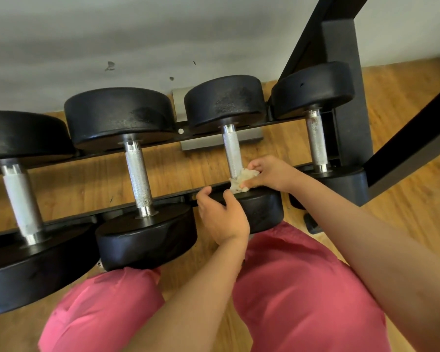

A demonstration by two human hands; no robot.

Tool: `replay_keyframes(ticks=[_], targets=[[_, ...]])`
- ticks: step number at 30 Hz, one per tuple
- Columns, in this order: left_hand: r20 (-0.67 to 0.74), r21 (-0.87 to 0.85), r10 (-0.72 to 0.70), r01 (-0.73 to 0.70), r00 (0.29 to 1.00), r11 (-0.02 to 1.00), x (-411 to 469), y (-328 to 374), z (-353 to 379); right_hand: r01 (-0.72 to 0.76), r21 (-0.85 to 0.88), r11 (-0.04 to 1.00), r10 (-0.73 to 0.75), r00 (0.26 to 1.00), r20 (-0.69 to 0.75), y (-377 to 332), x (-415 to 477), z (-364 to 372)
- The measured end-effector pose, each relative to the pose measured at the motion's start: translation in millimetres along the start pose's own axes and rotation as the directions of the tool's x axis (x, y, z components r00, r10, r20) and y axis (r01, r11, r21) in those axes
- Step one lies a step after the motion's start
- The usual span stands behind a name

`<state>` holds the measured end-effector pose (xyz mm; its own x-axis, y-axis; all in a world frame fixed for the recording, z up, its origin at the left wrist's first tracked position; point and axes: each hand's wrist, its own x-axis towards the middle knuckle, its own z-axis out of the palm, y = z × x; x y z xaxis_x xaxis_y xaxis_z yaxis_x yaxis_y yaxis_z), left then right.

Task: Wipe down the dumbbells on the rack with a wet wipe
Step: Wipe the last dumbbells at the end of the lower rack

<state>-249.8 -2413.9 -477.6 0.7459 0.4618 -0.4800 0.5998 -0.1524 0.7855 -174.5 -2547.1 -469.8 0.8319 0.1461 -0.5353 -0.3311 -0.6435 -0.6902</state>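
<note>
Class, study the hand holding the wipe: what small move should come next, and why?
Probably slide the crumpled white wet wipe away along the knurled silver handle: the right hand pinches it at the handle's near end, while the left hand grips the near black rubber head.

Dumbbell heads [224, 100] are showing matt, scuffed black rubber, handles [137, 174] knurled bright metal, the floor [404, 102] smooth wood, the wipe [241, 180] crumpled white cloth.
</note>
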Motion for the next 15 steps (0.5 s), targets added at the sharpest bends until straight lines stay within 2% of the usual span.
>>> replay_keyframes(ticks=[4,11,15], targets=[[0.09,0.049,0.035,-0.04,0.995,0.998,1.0,-5.2,-9.2,0.0,-0.049,0.999,-0.001,1.0,-0.023,-5.1,0.7,0.4],[0.057,0.062,0.108,-0.112,0.992,0.992,1.2,-10.1,-7.5,0.01,-0.037,0.999,-0.011,1.0,-0.026,0.7,0.8,3.3],[0.044,0.062,0.122,-0.125,0.992,0.99,2.1,-11.2,-6.9,-0.032,0.007,0.999,0.032,0.999,-0.026,2.4,5.2,1.9]])
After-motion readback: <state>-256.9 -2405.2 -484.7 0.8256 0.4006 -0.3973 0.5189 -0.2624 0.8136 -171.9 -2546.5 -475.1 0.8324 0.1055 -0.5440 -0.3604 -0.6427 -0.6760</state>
